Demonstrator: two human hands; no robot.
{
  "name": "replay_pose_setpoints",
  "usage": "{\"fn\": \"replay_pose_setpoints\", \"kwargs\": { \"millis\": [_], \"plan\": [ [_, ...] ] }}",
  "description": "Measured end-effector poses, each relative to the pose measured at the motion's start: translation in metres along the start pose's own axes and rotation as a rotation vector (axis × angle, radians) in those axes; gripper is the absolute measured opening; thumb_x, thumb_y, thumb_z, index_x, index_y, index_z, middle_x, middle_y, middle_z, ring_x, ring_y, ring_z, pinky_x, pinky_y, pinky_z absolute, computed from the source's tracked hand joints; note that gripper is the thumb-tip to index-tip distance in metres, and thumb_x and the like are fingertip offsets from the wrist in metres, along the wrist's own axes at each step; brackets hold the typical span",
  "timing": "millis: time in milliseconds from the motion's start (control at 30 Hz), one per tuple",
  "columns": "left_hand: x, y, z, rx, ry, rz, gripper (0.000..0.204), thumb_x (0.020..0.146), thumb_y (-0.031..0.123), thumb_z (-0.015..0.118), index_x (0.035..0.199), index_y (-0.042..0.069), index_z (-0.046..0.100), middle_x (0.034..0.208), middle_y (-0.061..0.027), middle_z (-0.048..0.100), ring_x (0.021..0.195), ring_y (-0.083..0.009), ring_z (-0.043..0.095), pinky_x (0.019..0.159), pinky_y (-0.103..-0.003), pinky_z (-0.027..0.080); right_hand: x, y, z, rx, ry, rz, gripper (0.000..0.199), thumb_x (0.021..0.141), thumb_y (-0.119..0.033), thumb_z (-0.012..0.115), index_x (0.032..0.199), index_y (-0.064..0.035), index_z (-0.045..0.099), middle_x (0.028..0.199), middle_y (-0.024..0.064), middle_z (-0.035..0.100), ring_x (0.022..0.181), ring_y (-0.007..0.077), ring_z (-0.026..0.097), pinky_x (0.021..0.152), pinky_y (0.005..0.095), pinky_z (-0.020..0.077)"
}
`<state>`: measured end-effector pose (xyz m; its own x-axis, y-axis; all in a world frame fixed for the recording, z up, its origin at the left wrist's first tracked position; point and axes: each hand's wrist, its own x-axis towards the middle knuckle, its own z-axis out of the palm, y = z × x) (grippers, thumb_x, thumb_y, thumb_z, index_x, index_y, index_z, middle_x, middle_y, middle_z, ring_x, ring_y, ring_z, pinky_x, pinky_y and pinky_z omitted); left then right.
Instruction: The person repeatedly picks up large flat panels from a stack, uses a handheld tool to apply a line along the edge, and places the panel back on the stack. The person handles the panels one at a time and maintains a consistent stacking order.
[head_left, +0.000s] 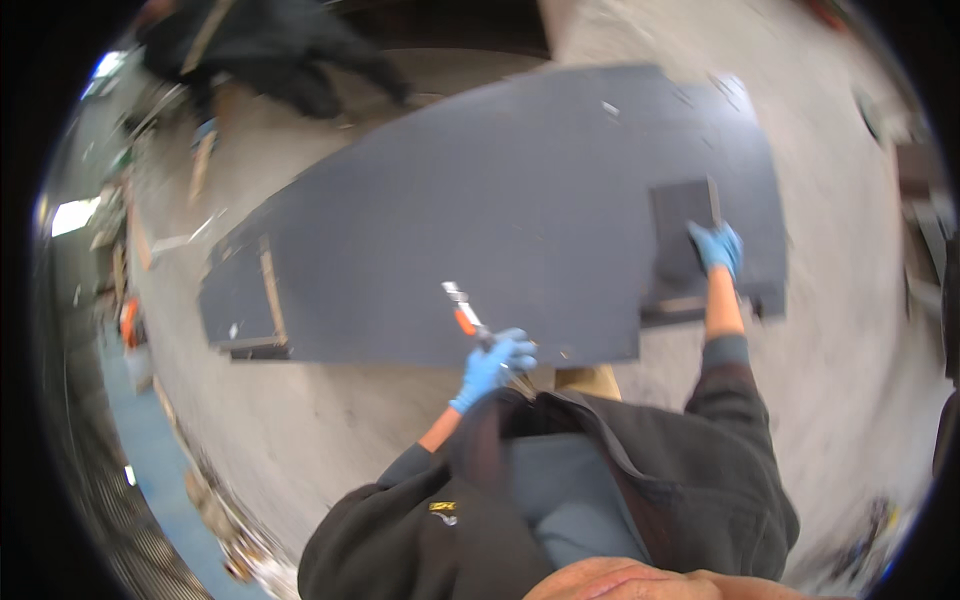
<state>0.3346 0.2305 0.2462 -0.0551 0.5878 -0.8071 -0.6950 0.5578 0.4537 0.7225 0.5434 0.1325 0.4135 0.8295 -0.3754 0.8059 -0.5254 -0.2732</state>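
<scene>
Hands (498, 360) (717, 248) curled: tool (465, 321) left, panel (676, 225) right

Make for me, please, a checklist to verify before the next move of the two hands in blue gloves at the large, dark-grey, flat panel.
1. Left hand in a blue glove holds the slim orange-and-silver hand tool: ok.
2. Tool tip clear of the large, dark-grey, flat panel: cannot tell.
3. Right hand in a blue glove at the dark, flat, rectangular piece: ok, near its right edge.
4. Firm grip on that piece: cannot tell.
5. Panel top free of spots: not ok; a small white spot shows near its far edge.
6. Other person in dark clothing apart from the panel: ok, beyond its far-left edge.
</scene>
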Motion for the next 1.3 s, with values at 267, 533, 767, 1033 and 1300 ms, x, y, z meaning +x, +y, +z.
{"fn": "replay_pose_setpoints", "kwargs": {
  "millis": [267,533,767,1033,1300],
  "plan": [
    [-0.016,0.019,0.03,-0.008,0.15,-0.026,0.056,0.104,0.027,0.07,0.145,-0.007,0.053,0.12,-0.0233,0.072,0.091,-0.0281,0.075,0.091,-0.043,0.064,0.023,0.033,-0.111,0.478,0.062,-0.019,0.044,0.093,-0.041,0.08,0.101,0.0024,0.076,0.09,0.0133,0.077,0.082,0.0192,0.071,0.077,0.0353,0.0547],
    [-0.025,0.014,0.06,-0.165,0.085,0.213,0.059,0.103,0.033,0.073,0.146,-0.004,0.056,0.124,-0.0195,0.073,0.104,-0.0271,0.074,0.101,-0.045,0.058,-0.062,-0.023,-0.125,0.674,-0.45,-0.32,0.021,0.1,-0.022,0.079,0.104,-0.0023,0.073,0.091,-0.0011,0.07,0.081,0.0076,0.059,0.073,0.0267,0.0504],
    [-0.014,0.001,0.074,-0.462,0.154,0.426,0.051,0.106,0.028,0.067,0.145,-0.003,0.057,0.124,-0.0195,0.073,0.105,-0.0285,0.074,0.1,-0.042,0.059,-0.07,-0.155,-0.097,0.204,-0.743,-0.597,0.038,0.097,-0.033,0.078,0.114,0.0008,0.074,0.098,0.0062,0.076,0.088,0.0132,0.067,0.082,0.032,0.0537],
    [-0.002,-0.016,0.022,-0.596,0.432,0.461,0.043,0.107,0.022,0.063,0.145,0.002,0.058,0.137,-0.0182,0.069,0.12,-0.0325,0.072,0.107,-0.047,0.056,-0.06,-0.278,-0.052,0.293,-0.788,-0.85,0.033,0.099,-0.032,0.075,0.112,-0.0016,0.078,0.091,0.0023,0.075,0.084,0.0103,0.063,0.079,0.0299,0.0518],
    [0.018,-0.035,-0.026,-0.538,0.634,0.524,0.048,0.106,0.026,0.064,0.15,0.009,0.057,0.146,-0.0117,0.062,0.136,-0.0312,0.061,0.113,-0.05,0.05,-0.03,-0.337,-0.034,0.38,-0.651,-1.02,0.04,0.101,-0.024,0.074,0.134,-0.001,0.073,0.122,0.0103,0.078,0.111,0.0176,0.071,0.1,0.0312,0.0537]
  ]
}}
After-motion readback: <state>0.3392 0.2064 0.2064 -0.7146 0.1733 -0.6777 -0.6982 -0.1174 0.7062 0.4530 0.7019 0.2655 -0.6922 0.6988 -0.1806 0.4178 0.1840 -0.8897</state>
